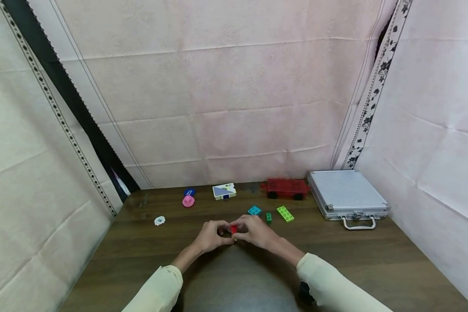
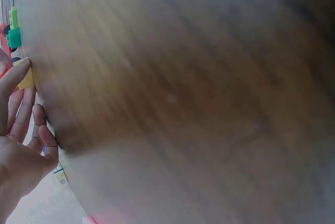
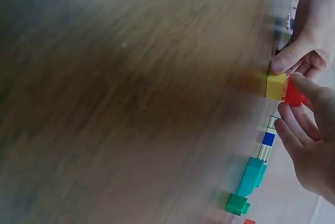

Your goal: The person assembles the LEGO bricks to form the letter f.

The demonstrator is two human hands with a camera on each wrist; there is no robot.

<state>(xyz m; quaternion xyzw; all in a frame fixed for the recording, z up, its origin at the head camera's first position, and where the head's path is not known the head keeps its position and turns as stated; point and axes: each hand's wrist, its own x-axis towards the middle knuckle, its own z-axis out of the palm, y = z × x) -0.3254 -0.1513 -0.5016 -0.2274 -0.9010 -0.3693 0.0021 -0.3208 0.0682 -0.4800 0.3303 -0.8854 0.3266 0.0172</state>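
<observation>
1. White piece (image 1: 159, 220): lies flat on the table (image 1: 117, 268), well apart from both hands.
2. Pink disc (image 1: 188, 201), with a blue piece (image 1: 189, 192) just behind it.
3. Left hand (image 1: 213, 235): pinches the yellow brick (image 3: 276, 86) at its side, thumb against it. A slack pinch here could let the brick twist under pressure from above.
4. Patterned box (image 1: 224, 191): lies beyond the hands, near the back edge.
5. Red brick (image 3: 293, 91): directly above the yellow one, between the two hands. Whether it is fully seated cannot be told at this angle; a crooked push would probably leave it tilted or pop it loose.
6. Right hand (image 1: 256, 230): grasps the red brick between thumb and fingers. With the fingertips of both hands so close, one could block the joint.
7. Blue brick (image 1: 254, 210), green brick (image 1: 268, 217) and lime brick (image 1: 285, 213): just beyond the right hand, where a careless knuckle could knock the nearer ones.
8. Red wagon (image 1: 285, 188), beside the silver case (image 1: 349, 193).
</observation>
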